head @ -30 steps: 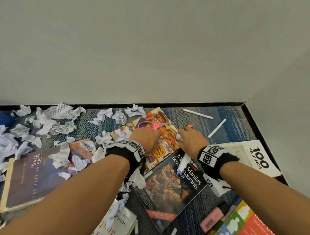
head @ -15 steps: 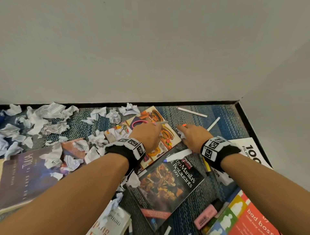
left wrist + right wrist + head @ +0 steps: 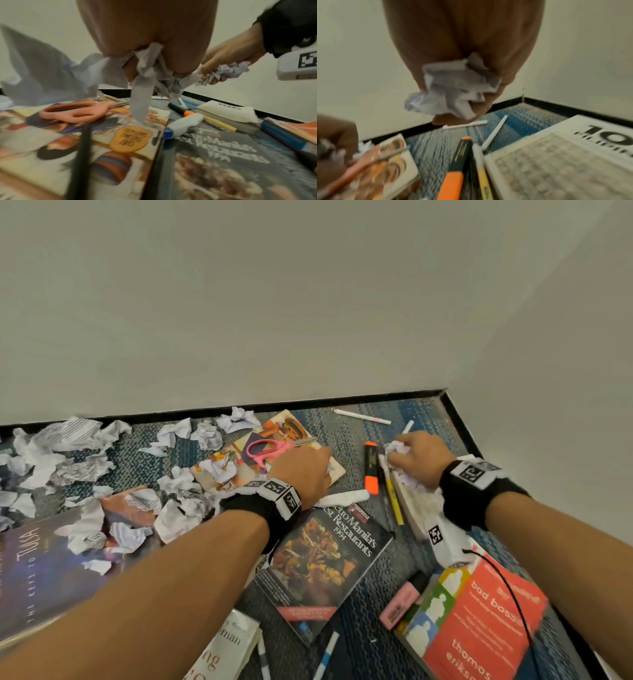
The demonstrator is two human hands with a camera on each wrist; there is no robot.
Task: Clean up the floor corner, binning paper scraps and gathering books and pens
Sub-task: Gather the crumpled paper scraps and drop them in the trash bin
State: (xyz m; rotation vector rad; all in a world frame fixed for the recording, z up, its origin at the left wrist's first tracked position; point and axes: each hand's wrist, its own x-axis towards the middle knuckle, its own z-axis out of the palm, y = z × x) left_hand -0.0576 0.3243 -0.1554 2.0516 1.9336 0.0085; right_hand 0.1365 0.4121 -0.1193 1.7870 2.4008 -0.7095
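Over the carpet corner, both hands (left hand [image 3: 301, 470], right hand [image 3: 423, 458]) clutch crumpled paper scraps [image 3: 453, 93], fingers curled tight.

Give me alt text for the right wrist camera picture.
The right hand grips crumpled paper scraps above blue carpet in a wall corner. Below lie an orange highlighter, white pens and a book marked "10".

White crumpled scraps [image 3: 80, 440] at my ten o'clock, pink scissors [image 3: 270, 449], an orange-and-black highlighter [image 3: 371, 467], blue-grey woven carpet [image 3: 424, 414] at one
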